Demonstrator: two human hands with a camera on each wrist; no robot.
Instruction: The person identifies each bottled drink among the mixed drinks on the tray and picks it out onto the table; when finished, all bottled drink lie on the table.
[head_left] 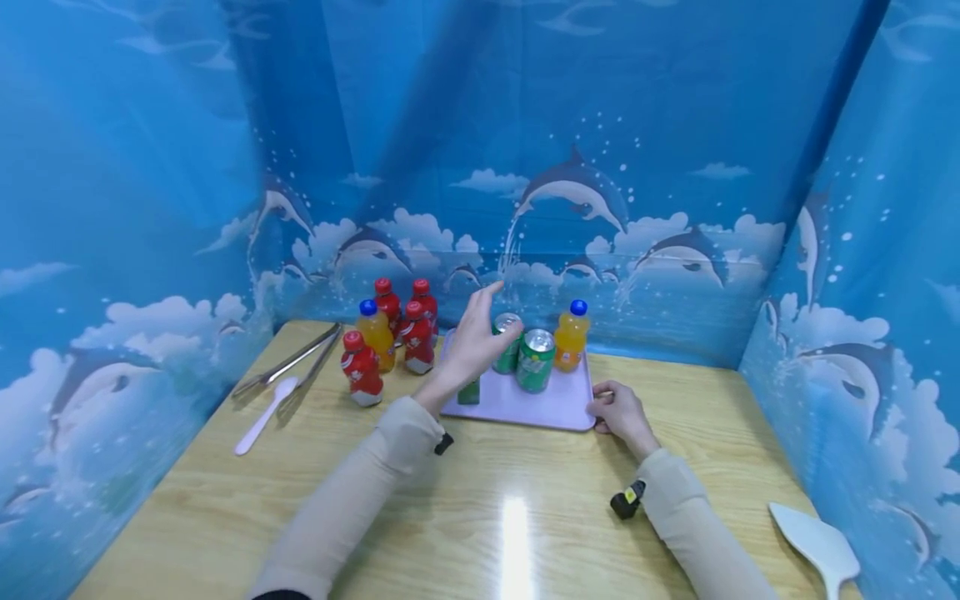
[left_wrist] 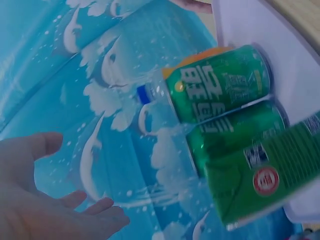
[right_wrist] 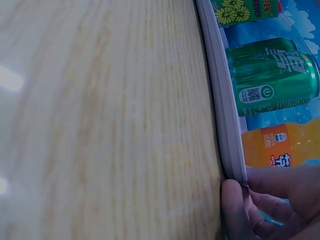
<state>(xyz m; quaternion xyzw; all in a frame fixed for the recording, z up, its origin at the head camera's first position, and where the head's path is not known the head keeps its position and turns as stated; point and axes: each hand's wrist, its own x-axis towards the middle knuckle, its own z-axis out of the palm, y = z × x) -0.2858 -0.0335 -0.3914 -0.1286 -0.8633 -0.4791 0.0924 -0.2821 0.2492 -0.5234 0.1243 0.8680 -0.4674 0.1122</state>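
A light purple tray (head_left: pixel 525 410) holds two green soda cans (head_left: pixel 535 367), an orange drink bottle (head_left: pixel 572 340) with a blue cap, and a green drink carton (head_left: pixel 469 392). My left hand (head_left: pixel 474 340) hovers over the tray's left part, fingers spread and nothing in them; it hides much of the carton in the head view. In the left wrist view the carton (left_wrist: pixel 265 175) stands beside the cans (left_wrist: pixel 220 85), apart from the hand (left_wrist: pixel 55 195). At the tray's near right corner, my right hand (head_left: pixel 621 412) pinches the rim (right_wrist: pixel 232 135) between thumb and fingers.
Left of the tray stand several red bottles (head_left: pixel 362 371) and another orange drink bottle (head_left: pixel 377 335). Metal tongs (head_left: pixel 300 357) and a pale spoon (head_left: pixel 266 417) lie farther left. A white spatula (head_left: pixel 817 542) rests at the table's near right. Blue dolphin-printed curtains (head_left: pixel 480 167) surround the table.
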